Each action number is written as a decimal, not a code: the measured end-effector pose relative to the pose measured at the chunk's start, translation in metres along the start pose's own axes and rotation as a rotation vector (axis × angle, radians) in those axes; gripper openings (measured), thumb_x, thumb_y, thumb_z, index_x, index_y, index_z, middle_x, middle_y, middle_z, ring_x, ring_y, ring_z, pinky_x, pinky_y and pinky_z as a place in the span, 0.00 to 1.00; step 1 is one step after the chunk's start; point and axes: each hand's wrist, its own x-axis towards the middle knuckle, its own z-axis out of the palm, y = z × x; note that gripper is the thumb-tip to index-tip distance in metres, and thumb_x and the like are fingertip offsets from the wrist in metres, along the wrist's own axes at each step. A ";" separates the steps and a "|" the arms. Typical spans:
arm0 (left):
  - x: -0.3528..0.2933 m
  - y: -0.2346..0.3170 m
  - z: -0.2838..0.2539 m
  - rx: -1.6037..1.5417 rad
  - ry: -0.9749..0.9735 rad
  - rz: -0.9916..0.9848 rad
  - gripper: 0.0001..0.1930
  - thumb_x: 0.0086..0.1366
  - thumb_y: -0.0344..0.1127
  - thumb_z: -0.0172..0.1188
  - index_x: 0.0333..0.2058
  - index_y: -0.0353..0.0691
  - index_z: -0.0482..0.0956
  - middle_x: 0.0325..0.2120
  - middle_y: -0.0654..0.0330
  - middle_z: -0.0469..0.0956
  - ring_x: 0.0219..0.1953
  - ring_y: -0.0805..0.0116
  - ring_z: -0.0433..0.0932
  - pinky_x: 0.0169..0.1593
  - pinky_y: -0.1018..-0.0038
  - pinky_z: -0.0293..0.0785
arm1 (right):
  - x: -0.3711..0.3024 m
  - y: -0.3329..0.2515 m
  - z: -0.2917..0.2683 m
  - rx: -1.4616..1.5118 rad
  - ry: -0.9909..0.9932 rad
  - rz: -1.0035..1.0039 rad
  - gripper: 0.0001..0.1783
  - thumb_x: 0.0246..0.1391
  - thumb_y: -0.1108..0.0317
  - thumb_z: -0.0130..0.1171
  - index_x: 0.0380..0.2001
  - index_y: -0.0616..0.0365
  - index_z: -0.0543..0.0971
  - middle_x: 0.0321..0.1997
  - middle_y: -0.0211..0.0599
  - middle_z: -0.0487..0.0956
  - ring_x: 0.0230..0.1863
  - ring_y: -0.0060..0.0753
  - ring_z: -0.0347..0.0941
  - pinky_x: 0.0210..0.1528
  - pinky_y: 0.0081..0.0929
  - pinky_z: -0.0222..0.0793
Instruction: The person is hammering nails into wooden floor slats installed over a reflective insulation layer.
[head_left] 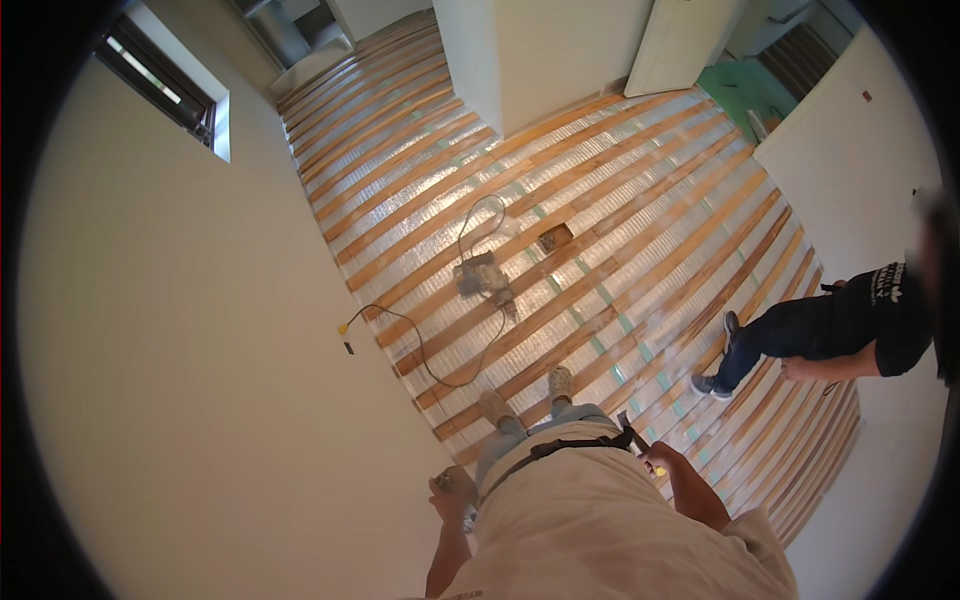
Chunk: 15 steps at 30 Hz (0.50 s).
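At my left hip, my left hand [449, 499] is closed, its fingers curled at a small dark brownish thing that I cannot make out; it may be a pouch or something held. My right hand [657, 458] is wrapped round the handle of a hammer [638, 442] beside my right hip. The hammer's dark head points up and away from me, near my black belt [560, 450]. A spot of yellow shows below my right fingers. Both hands are well above the floor, close to my body.
Wooden battens [540, 375] run across silvery foil [430, 165]. Ahead lies a blurred power tool [484, 277], its cord [425, 350] looping to the left wall. Beyond it is a brown box-like thing [555, 237]. A person in dark clothes [815, 325] steps at the right. An open door [670, 50] stands behind.
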 end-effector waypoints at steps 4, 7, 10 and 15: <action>0.000 0.000 0.005 0.034 0.094 0.080 0.57 0.40 0.56 0.73 0.66 0.48 0.49 0.48 0.33 0.63 0.49 0.34 0.72 0.50 0.53 0.73 | -0.003 -0.004 -0.003 0.035 -0.006 -0.005 0.16 0.50 0.68 0.65 0.21 0.73 0.76 0.19 0.43 0.74 0.18 0.36 0.73 0.20 0.35 0.73; 0.002 0.005 0.005 0.027 0.082 0.061 0.58 0.39 0.56 0.73 0.66 0.50 0.49 0.48 0.34 0.63 0.49 0.35 0.71 0.50 0.54 0.72 | -0.004 -0.004 -0.006 -0.017 -0.006 -0.035 0.15 0.51 0.68 0.64 0.20 0.72 0.75 0.18 0.42 0.74 0.17 0.35 0.72 0.19 0.34 0.72; 0.000 0.009 0.000 0.026 0.085 0.070 0.58 0.39 0.55 0.73 0.66 0.52 0.48 0.48 0.37 0.63 0.50 0.37 0.71 0.51 0.54 0.72 | -0.006 -0.008 -0.005 -0.011 0.009 -0.042 0.16 0.52 0.69 0.64 0.19 0.71 0.75 0.17 0.42 0.73 0.16 0.35 0.71 0.19 0.35 0.71; -0.002 0.016 -0.007 -0.014 0.028 0.027 0.59 0.37 0.50 0.75 0.66 0.46 0.47 0.52 0.32 0.60 0.52 0.36 0.68 0.54 0.54 0.70 | -0.012 -0.011 -0.005 0.018 0.018 -0.034 0.17 0.52 0.67 0.64 0.17 0.69 0.75 0.15 0.42 0.74 0.16 0.34 0.73 0.20 0.34 0.72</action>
